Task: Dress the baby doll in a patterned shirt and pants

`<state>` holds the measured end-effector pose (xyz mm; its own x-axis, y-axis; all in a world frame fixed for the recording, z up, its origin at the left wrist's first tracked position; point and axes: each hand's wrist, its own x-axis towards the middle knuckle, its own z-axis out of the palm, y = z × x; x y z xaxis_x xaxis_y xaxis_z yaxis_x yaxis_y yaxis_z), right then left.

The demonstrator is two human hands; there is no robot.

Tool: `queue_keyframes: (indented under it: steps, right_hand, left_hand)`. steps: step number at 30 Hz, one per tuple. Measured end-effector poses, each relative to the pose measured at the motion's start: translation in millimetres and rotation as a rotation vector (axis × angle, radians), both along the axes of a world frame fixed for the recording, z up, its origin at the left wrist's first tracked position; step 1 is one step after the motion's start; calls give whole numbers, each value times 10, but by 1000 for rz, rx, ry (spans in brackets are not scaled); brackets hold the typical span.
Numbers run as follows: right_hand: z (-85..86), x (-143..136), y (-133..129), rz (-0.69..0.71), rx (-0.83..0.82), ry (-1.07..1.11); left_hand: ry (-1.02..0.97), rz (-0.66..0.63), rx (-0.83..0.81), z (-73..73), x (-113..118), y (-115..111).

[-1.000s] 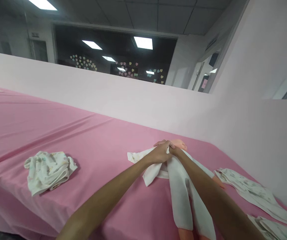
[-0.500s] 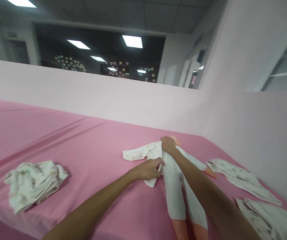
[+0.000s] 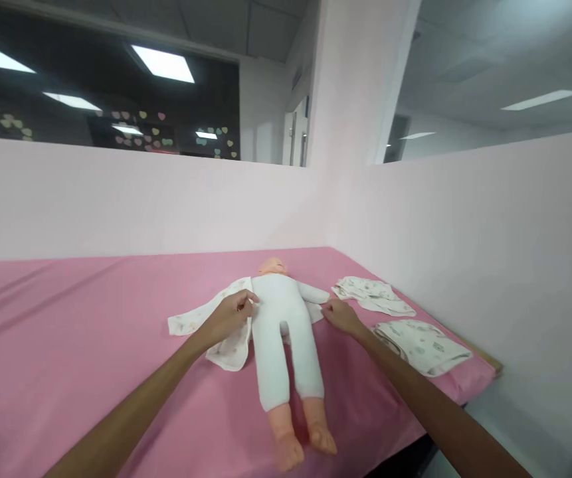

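Note:
A baby doll (image 3: 283,309) with a white cloth body lies on its back, its head toward the wall and bare feet toward me. A white patterned baby shirt (image 3: 230,350) is spread at the doll's left side in view, one sleeve stretched out left, and part of it shows under the doll on the right. My left hand (image 3: 230,313) is closed over the shirt's edge beside the doll's chest. My right hand (image 3: 341,316) is closed at the shirt part near the doll's hand on the right; its fingertips are small and partly hidden.
Two folded patterned cloths, a farther one (image 3: 373,295) and a nearer one (image 3: 425,346), lie at the right on the pink sheet (image 3: 91,332). White walls (image 3: 141,199) with windows rise behind and at the right.
The view has turned right. The doll now lies flat on its back, straighter. My right hand has left its upper body and moved to its right side; my left hand stays at the shirt.

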<state>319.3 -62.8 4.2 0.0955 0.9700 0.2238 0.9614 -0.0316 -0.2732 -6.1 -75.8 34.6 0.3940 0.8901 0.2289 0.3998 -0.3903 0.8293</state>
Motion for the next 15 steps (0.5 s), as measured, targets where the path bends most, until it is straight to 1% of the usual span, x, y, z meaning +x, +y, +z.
queue_keyframes:
  steps: [2,3,5,6,8,10,11,13,15]
  right_hand:
    - [-144,141,-122,-8,-6,22]
    - [-196,170,-144,-19,0,31]
    - [-259,171,-121,-47,18,50]
    - [-277,154,-86,-59,24,60]
    - [-300,100,-4,-70,32,78]
    - [-324,43,58,-66,38,90]
    - [-337,19,74,-59,40,96]
    - [-360,-6,81,-38,43,115]
    - [-367,7,70,-19,44,151]
  left_hand:
    - [45,66,137,67,205,189]
    - [89,70,208,109,342,300]
    - [236,30,338,192,670,532]
    - [342,-9,394,224,851,644]
    - [617,-85,485,253,1211,845]
    - [865,-146,508,228,1526,1000]
    - [946,-167,496,200,1656,1061]
    - [1022,-190,451,130,1852,1153]
    - [1047,-191,415,75,1964,1217]
